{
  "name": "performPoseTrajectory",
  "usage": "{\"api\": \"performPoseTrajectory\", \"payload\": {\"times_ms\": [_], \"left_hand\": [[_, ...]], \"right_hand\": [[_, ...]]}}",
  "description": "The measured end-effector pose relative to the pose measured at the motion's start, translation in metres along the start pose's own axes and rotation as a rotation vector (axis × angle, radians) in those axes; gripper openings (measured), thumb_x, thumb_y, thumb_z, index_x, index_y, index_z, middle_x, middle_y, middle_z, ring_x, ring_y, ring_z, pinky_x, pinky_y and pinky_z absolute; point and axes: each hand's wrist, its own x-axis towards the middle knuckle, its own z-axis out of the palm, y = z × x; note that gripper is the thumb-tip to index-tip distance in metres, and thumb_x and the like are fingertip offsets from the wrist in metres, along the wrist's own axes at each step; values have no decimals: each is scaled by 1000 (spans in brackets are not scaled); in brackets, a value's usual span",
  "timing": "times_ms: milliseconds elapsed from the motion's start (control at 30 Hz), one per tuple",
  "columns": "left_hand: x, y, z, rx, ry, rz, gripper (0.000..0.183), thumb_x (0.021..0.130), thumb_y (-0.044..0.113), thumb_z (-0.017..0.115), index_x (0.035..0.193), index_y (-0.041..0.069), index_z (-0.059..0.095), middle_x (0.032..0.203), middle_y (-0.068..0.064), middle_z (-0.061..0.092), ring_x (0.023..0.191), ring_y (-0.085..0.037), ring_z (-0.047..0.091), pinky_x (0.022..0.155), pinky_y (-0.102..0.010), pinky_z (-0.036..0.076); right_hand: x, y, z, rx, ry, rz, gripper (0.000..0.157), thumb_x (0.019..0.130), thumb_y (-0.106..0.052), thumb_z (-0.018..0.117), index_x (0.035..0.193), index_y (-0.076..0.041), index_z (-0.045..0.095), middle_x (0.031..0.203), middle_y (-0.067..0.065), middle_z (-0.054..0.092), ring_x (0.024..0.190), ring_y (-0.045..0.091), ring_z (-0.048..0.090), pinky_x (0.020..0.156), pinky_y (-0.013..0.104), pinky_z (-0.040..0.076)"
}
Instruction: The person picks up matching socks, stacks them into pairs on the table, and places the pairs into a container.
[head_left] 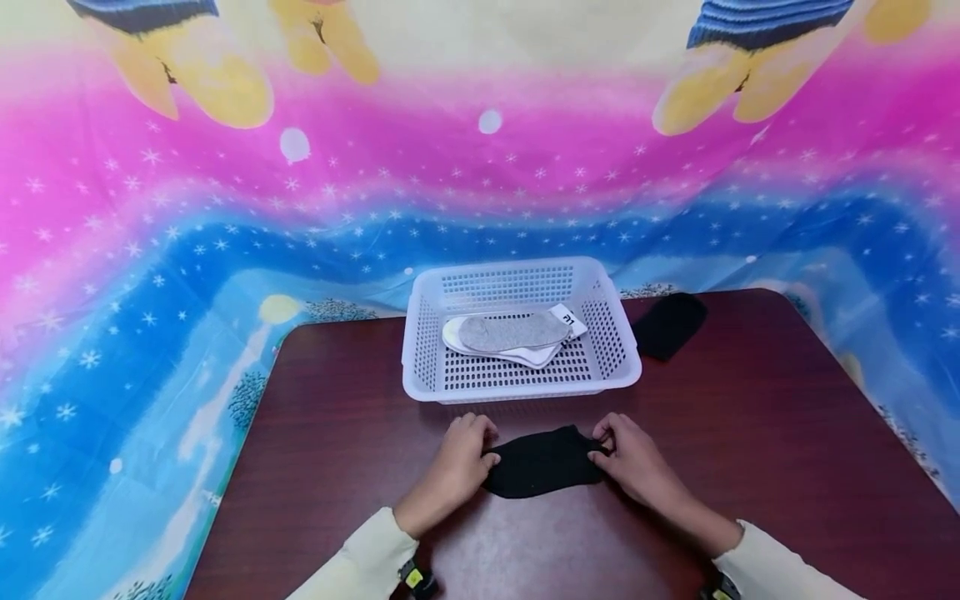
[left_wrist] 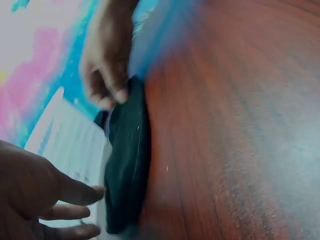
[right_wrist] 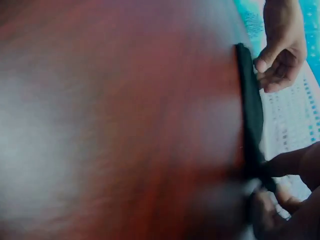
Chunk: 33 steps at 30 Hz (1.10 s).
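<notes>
A black low-cut sock (head_left: 543, 463) is stretched sideways between both hands, low over the table in front of the basket. At its left end, my left hand (head_left: 461, 457) touches the edge with a fingertip, its other fingers spread apart in the left wrist view. My right hand (head_left: 637, 458) pinches the sock's right end, by the opening, between thumb and fingers. In the right wrist view the black sock (right_wrist: 251, 107) appears edge-on, and the pinching right fingers are blurred.
A white perforated basket (head_left: 525, 392) stands behind the hands, holding grey and white socks (head_left: 513, 332) with a paper label. Another black sock (head_left: 671, 325) lies right of the basket on the dark red-brown table (head_left: 322, 433). Behind hangs a colourful printed cloth (head_left: 450, 183).
</notes>
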Motion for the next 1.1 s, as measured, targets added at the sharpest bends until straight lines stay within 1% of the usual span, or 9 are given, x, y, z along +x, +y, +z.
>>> {"api": "performPoseTrajectory", "payload": {"times_ms": [67,133,267,367,467,633,900,1000,1100], "left_hand": [[-6,10,0,181,43,68,24,81,16,75,102,9,64,96,-3,57,91,-19,52,80,-29,46],[-12,22,2,307,27,128,33,86,21,69,115,6,63,110,-7,59,106,-24,53,92,-33,47],[-24,38,11,421,-186,183,62,95,34,57,145,2,39,149,-16,40,142,-29,32,112,-39,34],[-30,38,21,451,-358,178,74,98,48,45,152,4,21,159,-15,18,149,-27,12,118,-41,24],[-36,29,28,485,-439,190,81,97,59,35,154,6,13,162,-14,7,150,-27,4,120,-42,17],[-43,13,30,556,-455,241,85,95,65,25,155,8,8,162,-12,-3,150,-25,-3,121,-41,13],[-44,4,28,555,-413,306,85,96,65,23,154,4,9,162,-14,-3,150,-27,-1,120,-42,15],[-42,9,26,539,-402,276,86,96,64,28,153,3,12,161,-16,-2,150,-29,0,120,-43,16],[-40,19,26,531,-401,252,86,96,63,31,153,1,14,161,-18,-1,149,-31,0,120,-43,16]], "right_hand": [[-1,-8,2,-78,26,-97,30,76,-10,78,99,-8,59,96,4,56,88,17,51,77,31,45],[-5,-18,6,-168,27,-210,40,77,-14,79,110,-4,60,112,9,59,101,23,52,87,37,46],[-17,-34,14,-344,-90,-479,73,81,-33,75,138,2,47,148,18,41,135,35,39,105,49,39],[-25,-35,22,-415,-205,-593,87,86,-53,63,146,2,34,155,21,26,143,38,26,110,50,33],[-31,-28,29,-425,-255,-605,91,88,-63,49,149,1,28,157,20,21,144,37,22,119,44,17],[-37,-16,28,-433,-229,-593,89,90,-63,46,150,0,27,158,18,20,145,36,21,119,30,-7],[-44,2,22,-472,-122,-552,91,88,-63,50,148,2,29,158,19,20,146,35,19,120,30,-5],[-46,6,28,-496,-77,-527,93,87,-67,47,148,2,30,158,19,21,147,32,16,120,31,-5],[-44,-5,33,-532,-45,-528,96,86,-72,44,146,2,34,157,21,23,146,34,20,121,36,4]]}}
